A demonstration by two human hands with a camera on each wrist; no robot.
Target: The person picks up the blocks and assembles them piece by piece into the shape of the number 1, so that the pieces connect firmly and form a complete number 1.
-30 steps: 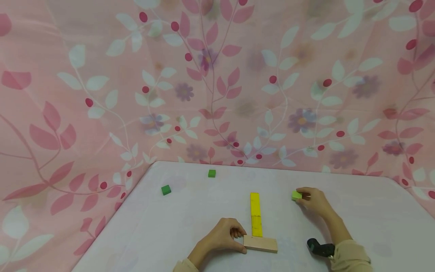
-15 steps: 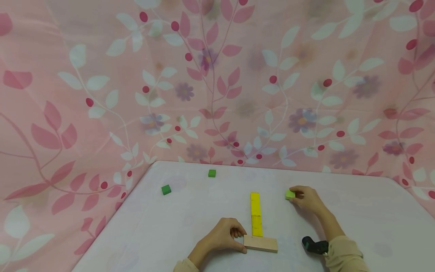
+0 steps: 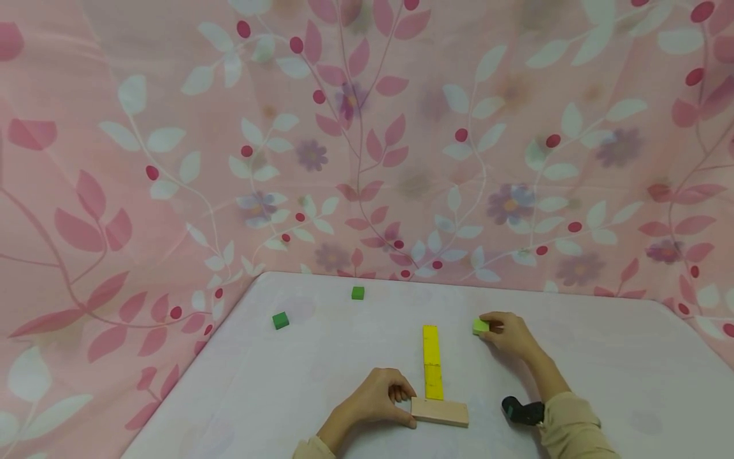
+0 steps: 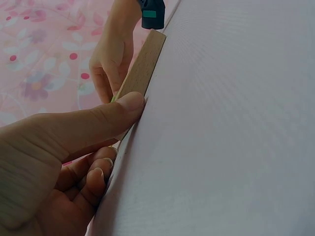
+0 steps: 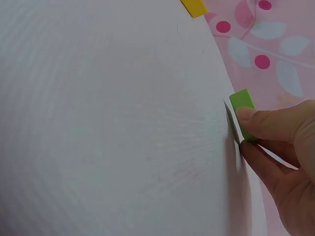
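Note:
In the head view, my left hand (image 3: 375, 396) pinches the left end of a plain wooden block (image 3: 440, 412) near the table's front. Its thumb lies along the wood (image 4: 143, 64) in the left wrist view. Behind that block, two yellow blocks (image 3: 432, 360) lie end to end, their near end against or just beside it. To the right and farther back, my right hand (image 3: 512, 335) holds a light green block (image 3: 480, 326) between thumb and fingers. The right wrist view shows this green block (image 5: 242, 101) close over the white surface; whether it touches is unclear.
Two darker green cubes stand at the back left, one cube (image 3: 280, 320) nearer and another cube (image 3: 358, 292) by the far edge. A black device (image 3: 522, 411) is strapped at my right wrist. Floral pink cloth (image 3: 367, 191) hangs behind the white table (image 3: 642, 357).
My right hand has moved left with the light green block, toward the yellow blocks. The left hand and the wooden block have stayed in place.

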